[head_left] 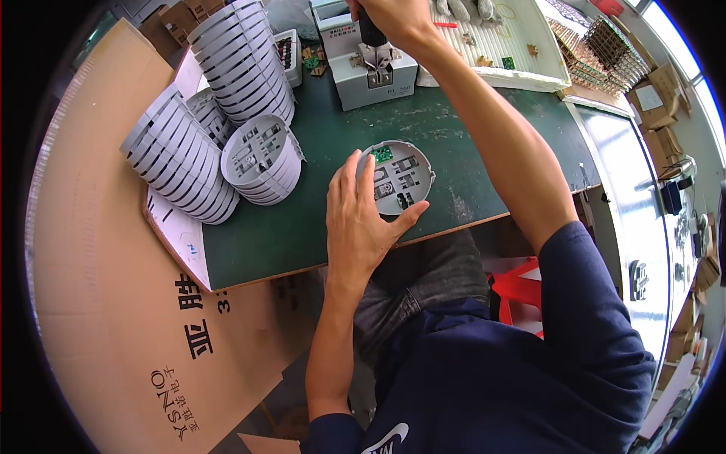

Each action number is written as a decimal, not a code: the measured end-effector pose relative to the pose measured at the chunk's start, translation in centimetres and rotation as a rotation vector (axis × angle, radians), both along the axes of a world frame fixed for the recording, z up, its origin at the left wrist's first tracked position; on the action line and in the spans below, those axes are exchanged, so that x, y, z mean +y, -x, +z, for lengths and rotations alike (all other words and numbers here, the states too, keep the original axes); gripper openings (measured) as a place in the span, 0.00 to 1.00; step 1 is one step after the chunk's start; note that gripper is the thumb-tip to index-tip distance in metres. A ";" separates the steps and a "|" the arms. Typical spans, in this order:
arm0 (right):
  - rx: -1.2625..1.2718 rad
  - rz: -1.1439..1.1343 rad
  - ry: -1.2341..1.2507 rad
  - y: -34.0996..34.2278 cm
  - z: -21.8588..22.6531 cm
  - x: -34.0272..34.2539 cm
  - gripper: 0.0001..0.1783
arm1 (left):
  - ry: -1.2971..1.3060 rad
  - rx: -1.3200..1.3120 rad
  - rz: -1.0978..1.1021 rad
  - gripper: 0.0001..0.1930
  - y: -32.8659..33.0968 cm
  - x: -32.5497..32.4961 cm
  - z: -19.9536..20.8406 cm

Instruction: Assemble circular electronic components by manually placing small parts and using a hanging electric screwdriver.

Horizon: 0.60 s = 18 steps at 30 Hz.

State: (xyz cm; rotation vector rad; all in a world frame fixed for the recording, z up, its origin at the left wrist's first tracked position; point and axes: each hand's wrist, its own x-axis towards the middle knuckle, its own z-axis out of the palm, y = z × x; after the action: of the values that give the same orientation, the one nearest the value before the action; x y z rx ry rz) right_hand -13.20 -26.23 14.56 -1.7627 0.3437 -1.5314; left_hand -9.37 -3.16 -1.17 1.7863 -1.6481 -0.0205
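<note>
On the green tabletop lies a round grey plastic housing (396, 181) with slots, dark fittings and a small green circuit board (383, 154) at its far edge. My left hand (358, 216) grips it along the near left rim, thumb at the near side and fingers on the left. Reaching to the far side, my right hand (401, 23) is closed around a black electric screwdriver (370, 32), partly cut off by the top edge. The screwdriver points down at the front of a light grey screw feeder (378, 89); I cannot tell whether a screw is on its tip.
Tall stacks of grey housings (246, 64) stand at the left, with a shorter stack (262, 163) beside them. A white foam tray (522, 78) with small boards and gloves is at the far right, near metal racks (609, 49). A large cardboard sheet (98, 250) borders the table's left.
</note>
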 end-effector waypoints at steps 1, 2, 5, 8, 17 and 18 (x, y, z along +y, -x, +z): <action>0.001 0.000 -0.003 0.1 0.0 0.0 0.13 | 0.009 0.000 0.006 0.49 0.1 0.0 0.0; 0.006 0.010 -0.023 0.2 0.0 0.1 0.12 | 0.007 0.001 0.003 0.49 0.2 0.0 0.0; 0.015 0.078 -0.120 0.7 -0.1 2.1 0.12 | 0.004 0.016 0.015 0.49 -0.1 0.1 -0.2; 0.000 0.135 -0.221 2.0 -1.1 4.8 0.12 | 0.010 -0.010 0.016 0.49 0.0 0.1 -0.3; 0.046 0.267 -0.268 3.7 -3.5 8.0 0.13 | 0.015 -0.038 -0.008 0.50 -0.1 -0.1 -0.3; 0.044 0.259 -0.290 3.7 -3.6 8.2 0.13 | 0.012 -0.032 -0.006 0.50 0.0 -0.1 -0.2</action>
State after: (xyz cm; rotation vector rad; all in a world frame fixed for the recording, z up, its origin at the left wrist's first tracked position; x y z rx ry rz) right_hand -16.92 -18.05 10.97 -1.5474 0.3272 -1.1963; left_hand -9.38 -3.26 -1.39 1.7809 -1.6732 0.0152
